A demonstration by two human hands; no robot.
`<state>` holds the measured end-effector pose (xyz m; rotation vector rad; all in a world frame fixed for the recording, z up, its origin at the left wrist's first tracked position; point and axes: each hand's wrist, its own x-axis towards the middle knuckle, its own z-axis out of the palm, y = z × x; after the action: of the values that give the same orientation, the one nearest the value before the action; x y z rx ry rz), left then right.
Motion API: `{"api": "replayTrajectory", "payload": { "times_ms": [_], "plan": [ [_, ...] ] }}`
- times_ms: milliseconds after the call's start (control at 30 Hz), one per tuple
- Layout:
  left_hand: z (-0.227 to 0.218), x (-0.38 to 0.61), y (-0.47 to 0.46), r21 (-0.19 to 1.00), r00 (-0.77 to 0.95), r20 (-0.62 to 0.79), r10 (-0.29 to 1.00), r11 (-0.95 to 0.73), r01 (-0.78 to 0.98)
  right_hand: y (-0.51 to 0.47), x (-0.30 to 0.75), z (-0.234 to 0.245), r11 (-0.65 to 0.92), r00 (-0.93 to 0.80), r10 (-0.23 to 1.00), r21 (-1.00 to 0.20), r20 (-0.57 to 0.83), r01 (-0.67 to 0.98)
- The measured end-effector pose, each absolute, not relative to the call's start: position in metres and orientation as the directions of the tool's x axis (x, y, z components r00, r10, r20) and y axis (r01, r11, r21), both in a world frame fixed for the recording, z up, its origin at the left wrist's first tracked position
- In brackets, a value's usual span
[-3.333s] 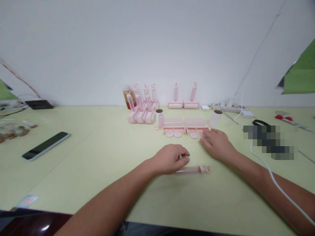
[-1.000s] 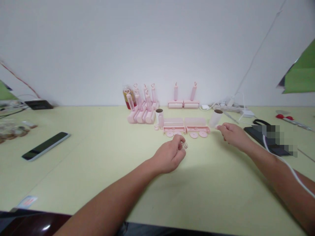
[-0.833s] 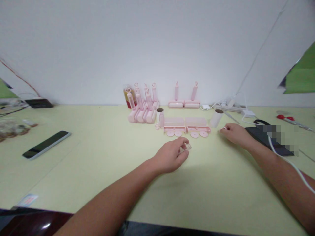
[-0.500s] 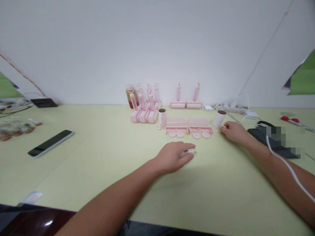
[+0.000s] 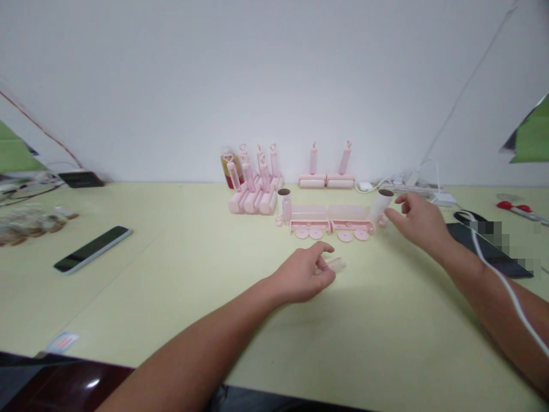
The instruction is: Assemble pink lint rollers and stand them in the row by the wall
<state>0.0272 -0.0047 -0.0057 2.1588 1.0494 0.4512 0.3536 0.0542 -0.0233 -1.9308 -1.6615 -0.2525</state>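
Observation:
My left hand (image 5: pixel 301 276) rests on the pale green table (image 5: pixel 180 286), its thumb and fingers pinched on a short translucent pink handle piece (image 5: pixel 335 265) that lies at the fingertips. My right hand (image 5: pixel 418 220) hovers with fingers spread, the thumb at a white paper roll (image 5: pixel 380 205) standing tilted beside two pink cover trays (image 5: pixel 330 217). Several pink discs (image 5: pixel 343 236) lie in front of the trays. A second roll with a brown core (image 5: pixel 283 205) stands left of them.
A cluster of assembled pink lint rollers (image 5: pixel 256 189) and two more (image 5: pixel 326 171) stand by the wall. A phone (image 5: pixel 92 249) lies left. On the right are a black flat item (image 5: pixel 489 252), a power strip with cables (image 5: pixel 412 186) and red scissors (image 5: pixel 514 209).
My left hand lowered the pink piece from mid-air to the table. My right hand moved to the white roll, lifted off the table and spread its fingers.

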Motion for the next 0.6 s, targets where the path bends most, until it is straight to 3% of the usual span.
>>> {"api": "replayTrajectory", "payload": {
  "times_ms": [67, 133, 233, 333, 467, 533, 600],
  "plan": [
    [-0.008, 0.029, -0.005, 0.768, 0.596, -0.067, 0.8, -0.341, 0.543, 0.025, 0.323, -0.002, 0.285, -0.118, 0.843, -0.249, 0.526, 0.926],
    [-0.012, 0.032, -0.005, 0.835, 0.592, -0.156, 0.791, -0.214, 0.507, -0.004, 0.287, 0.011, 0.599, -0.478, 0.783, -0.276, 0.397, 0.752],
    [-0.016, 0.034, -0.005, 0.912, 0.618, -0.245, 0.747, -0.038, 0.408, -0.034, 0.242, 0.01, 0.772, -0.72, 0.636, -0.246, 0.279, 0.586],
    [-0.014, 0.035, -0.004, 0.946, 0.677, -0.262, 0.688, 0.045, 0.321, -0.041, 0.225, 0.0, 0.79, -0.744, 0.612, -0.181, 0.267, 0.585],
    [-0.008, 0.033, 0.0, 0.967, 0.716, -0.256, 0.65, 0.172, 0.189, -0.03, 0.246, 0.003, 0.737, -0.667, 0.675, -0.244, 0.317, 0.63],
    [-0.008, 0.032, 0.001, 0.976, 0.702, -0.216, 0.679, 0.171, 0.135, -0.018, 0.27, 0.01, 0.633, -0.506, 0.763, -0.304, 0.402, 0.712],
    [-0.012, 0.032, 0.0, 0.981, 0.683, -0.188, 0.706, 0.107, 0.159, -0.001, 0.299, 0.012, 0.41, -0.203, 0.848, -0.363, 0.49, 0.837]
  ]
}}
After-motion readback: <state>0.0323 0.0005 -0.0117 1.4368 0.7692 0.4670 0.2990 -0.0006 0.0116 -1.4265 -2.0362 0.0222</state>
